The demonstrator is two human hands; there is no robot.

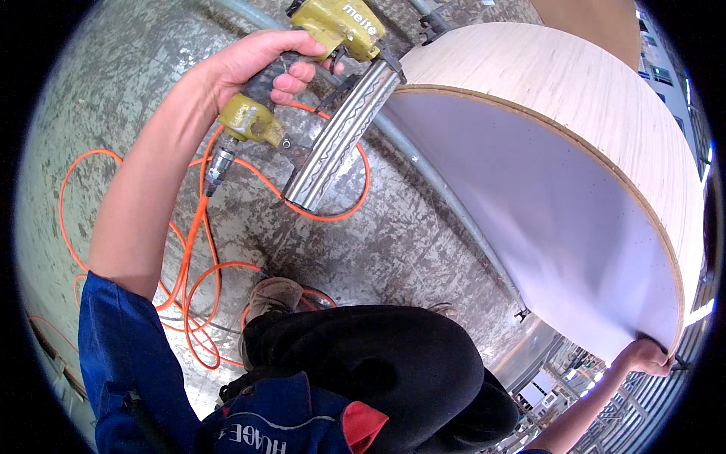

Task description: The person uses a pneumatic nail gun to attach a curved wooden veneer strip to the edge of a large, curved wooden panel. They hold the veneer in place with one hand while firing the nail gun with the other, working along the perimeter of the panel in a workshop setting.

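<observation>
My left hand [266,66] is wrapped round the dark grip of a yellow pneumatic nail gun [252,121], held up in front of me. The gun's silver magazine [344,136] slants down toward me, and its nose is close to the upper left rim of a large curved wooden panel [575,79]. That panel has pale wood on its outer face, a brown edge and a smooth whitish inner face [544,204]. At the lower right, my right hand [646,357] grips the panel's near edge with its fingers closed; some fingers are hidden behind the edge.
An orange air hose [185,265] plugs into the gun and lies in loops over the worn grey floor [136,91], around my shoe [274,295]. A grey metal pipe [454,208] runs beneath the panel. Behind it stands a brown board [597,26]. Metal racks lie at the lower right.
</observation>
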